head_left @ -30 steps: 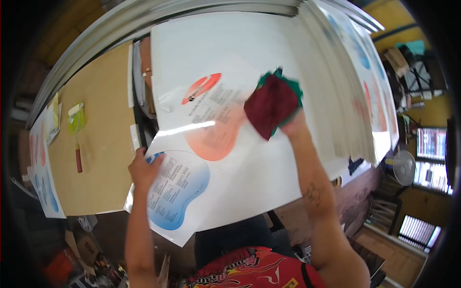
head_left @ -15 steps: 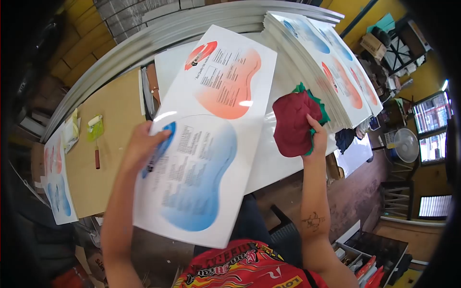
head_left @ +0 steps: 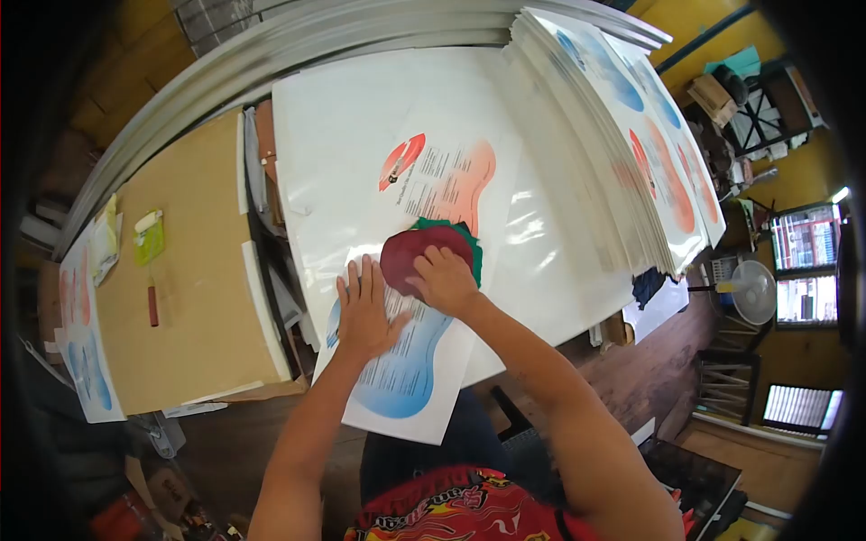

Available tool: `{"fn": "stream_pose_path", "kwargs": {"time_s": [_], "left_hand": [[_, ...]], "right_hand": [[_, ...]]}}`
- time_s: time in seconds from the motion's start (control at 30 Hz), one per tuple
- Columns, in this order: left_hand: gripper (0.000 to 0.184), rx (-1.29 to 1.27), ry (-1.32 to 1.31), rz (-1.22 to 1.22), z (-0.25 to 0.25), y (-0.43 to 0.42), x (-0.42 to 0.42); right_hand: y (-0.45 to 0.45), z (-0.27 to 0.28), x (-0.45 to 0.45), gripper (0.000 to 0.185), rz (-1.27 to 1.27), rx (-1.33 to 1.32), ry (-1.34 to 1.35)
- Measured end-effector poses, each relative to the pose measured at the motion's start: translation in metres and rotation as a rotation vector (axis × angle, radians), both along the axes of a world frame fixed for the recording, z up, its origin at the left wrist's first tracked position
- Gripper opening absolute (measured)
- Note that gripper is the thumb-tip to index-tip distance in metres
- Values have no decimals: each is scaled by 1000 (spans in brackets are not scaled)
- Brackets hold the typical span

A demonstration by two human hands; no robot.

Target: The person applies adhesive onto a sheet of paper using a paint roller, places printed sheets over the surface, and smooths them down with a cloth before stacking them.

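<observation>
A printed sheet [head_left: 410,420] with a red shape at its far end and a blue one near me lies on the white tabletop [head_left: 361,117]. Its near end sticks out over the table's front edge. My left hand [head_left: 365,311] rests flat on the sheet's left side, fingers spread. Bunched under the curled fingers of my right hand [head_left: 442,281] is a maroon and green cloth [head_left: 410,248], pressed on the middle of the sheet. Cloth and hands cover part of the print.
A tall stack of printed sheets [head_left: 622,135] stands at the right. On the left, a brown board [head_left: 194,307] carries a red-handled roller [head_left: 152,293] and a yellowish packet [head_left: 106,243]. A white fan [head_left: 750,290] is farther right.
The sheet, held raised in my left hand before, now lies on the table. My left hand has flattened onto it, and my right hand has brought the cloth down and leftward onto it.
</observation>
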State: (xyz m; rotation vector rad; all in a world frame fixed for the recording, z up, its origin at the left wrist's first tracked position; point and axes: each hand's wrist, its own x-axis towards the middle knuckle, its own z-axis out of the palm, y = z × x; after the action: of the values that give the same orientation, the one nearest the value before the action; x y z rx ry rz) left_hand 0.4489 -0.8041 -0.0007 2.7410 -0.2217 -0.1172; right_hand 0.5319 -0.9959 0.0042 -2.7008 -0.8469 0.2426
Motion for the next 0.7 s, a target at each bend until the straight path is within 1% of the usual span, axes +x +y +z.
{"fn": "stream_pose_path", "kwargs": {"time_s": [0.07, 0.1, 0.13, 0.2, 0.23, 0.27, 0.3, 0.4, 0.43, 0.47, 0.5, 0.57, 0.6, 0.63, 0.67, 0.7], "left_hand": [[109, 11, 61, -23, 8, 2, 4], [112, 20, 101, -50, 8, 4, 5], [114, 15, 104, -45, 7, 4, 7], [114, 50, 117, -37, 6, 3, 12], [115, 66, 127, -29, 6, 2, 11], [116, 79, 142, -24, 4, 1, 12], [116, 75, 137, -19, 1, 2, 16], [117, 73, 171, -19, 6, 1, 15], [117, 86, 190, -20, 8, 1, 16], [117, 93, 214, -17, 9, -1, 16], [115, 69, 203, -18, 10, -1, 17], [113, 27, 204, -7, 10, 0, 15], [113, 34, 218, -19, 10, -1, 12], [113, 50, 220, -27, 9, -1, 14], [112, 69, 225, -21, 5, 0, 15], [114, 81, 206, -12, 1, 1, 16]], "right_hand": [[-7, -19, 42, 34, -26, -63, -44], [-10, -31, 66, 32, -52, -92, -57], [-20, -19, 101, 30, -53, -252, -246], [-58, -35, 197, 23, -196, -311, -479], [-84, -51, 244, 29, -174, -78, -730], [-94, -55, 283, 32, -291, -98, -708], [-98, -54, 302, 35, -415, -120, -682], [-94, -51, 273, 37, -395, -170, -606], [-84, -45, 231, 36, -404, -139, -527], [-81, -45, 186, 32, -257, -246, -613], [-58, -15, 134, 29, -226, -482, -408], [-79, -17, 87, 25, -16, 61, -186], [-82, -12, 113, 23, 160, -88, -281], [-80, -9, 152, 20, 225, -406, -281], [-83, -27, 196, 25, 79, -261, -336], [-72, -24, 246, 32, -204, -267, -199]]}}
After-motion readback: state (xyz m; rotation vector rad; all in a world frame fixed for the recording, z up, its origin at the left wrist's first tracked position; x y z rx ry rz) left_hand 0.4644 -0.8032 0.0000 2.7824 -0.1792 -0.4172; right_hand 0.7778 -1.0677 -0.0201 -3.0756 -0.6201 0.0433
